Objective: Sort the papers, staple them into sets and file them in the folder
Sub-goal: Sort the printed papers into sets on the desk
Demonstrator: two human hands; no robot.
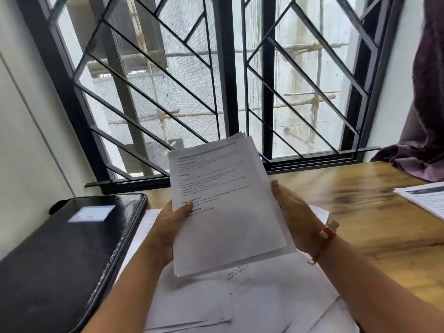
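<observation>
A barred window (225, 68) is filling the far side, with a curtain (422, 116) hanging at far right. The desk (348, 195) is running below it. A black folder (62, 255) is lying closed on the desk's left. Loose sheets (276, 296) are lying spread on the near desk, just right of the folder. More papers (425, 200) are sitting at the right edge. A stack (228, 212) is being held tilted up above the sheets. The left hand (165, 227) is gripping its left edge, thumb on the front. The right hand (295, 217) is pressing flat against its right edge, fingers straight, a red bracelet (324, 236) circling the wrist.
</observation>
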